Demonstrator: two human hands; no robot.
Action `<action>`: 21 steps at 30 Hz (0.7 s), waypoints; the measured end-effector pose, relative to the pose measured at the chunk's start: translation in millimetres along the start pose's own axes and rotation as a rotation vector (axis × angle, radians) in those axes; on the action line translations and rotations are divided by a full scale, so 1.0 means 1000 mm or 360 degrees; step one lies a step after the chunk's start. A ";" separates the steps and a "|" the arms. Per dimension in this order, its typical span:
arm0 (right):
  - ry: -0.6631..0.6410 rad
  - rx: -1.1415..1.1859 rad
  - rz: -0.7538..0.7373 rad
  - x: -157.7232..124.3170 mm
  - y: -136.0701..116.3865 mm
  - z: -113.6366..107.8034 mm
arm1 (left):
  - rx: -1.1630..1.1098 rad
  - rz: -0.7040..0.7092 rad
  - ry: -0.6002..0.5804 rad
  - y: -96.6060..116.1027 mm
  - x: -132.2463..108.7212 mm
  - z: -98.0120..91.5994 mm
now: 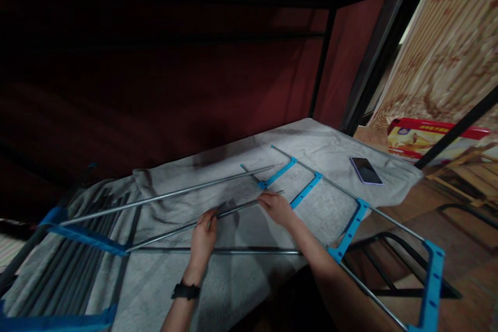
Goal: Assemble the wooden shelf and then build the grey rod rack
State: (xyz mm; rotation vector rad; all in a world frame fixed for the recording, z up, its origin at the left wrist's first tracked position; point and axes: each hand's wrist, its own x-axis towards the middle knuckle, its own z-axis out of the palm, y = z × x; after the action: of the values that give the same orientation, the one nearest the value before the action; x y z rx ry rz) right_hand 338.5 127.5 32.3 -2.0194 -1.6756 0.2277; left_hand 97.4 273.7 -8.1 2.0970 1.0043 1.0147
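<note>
My left hand (204, 233) is closed, thumb and fingers pinching a thin metal tube (163, 237). My right hand (277, 206) grips the same tube near its far end, which pokes out a little past the fingers. The tube's other end meets a blue plastic crosspiece (91, 238) at the left. From that crosspiece a second metal tube (175, 195) runs loose above the cloth. Right of my hands lies a frame of bent metal tubes joined by several blue plastic crosspieces (353, 227). My right forearm passes over part of this frame.
A grey blanket (249, 290) covers the bed under everything. Several dark tubes (73, 259) lie side by side at the left. A phone (366, 171) rests on the blanket at the right. Black bed posts (319, 72), a red box (428, 137) and a dark metal chair frame (389, 264) stand around.
</note>
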 end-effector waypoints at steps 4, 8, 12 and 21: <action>0.0354 -0.0279 0.0715 -0.008 0.084 -0.048 | -0.0119 -0.0008 0.0017 0.008 0.003 0.016; 0.0173 -0.0495 0.1153 -0.010 0.160 -0.076 | -0.0464 -0.0376 0.0108 0.005 0.016 0.023; -0.0009 -0.0442 0.1250 -0.006 0.200 -0.086 | -0.1081 -0.0665 0.0169 0.003 0.027 0.018; -0.0199 -0.0128 0.1172 0.007 0.212 -0.101 | -0.1954 -0.0855 0.0265 0.029 0.025 -0.001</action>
State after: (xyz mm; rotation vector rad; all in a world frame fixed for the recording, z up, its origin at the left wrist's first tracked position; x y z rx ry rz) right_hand 568.2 82.2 19.5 -2.6531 -0.9398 0.5479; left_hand 117.7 278.8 24.4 0.7073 0.6500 1.0934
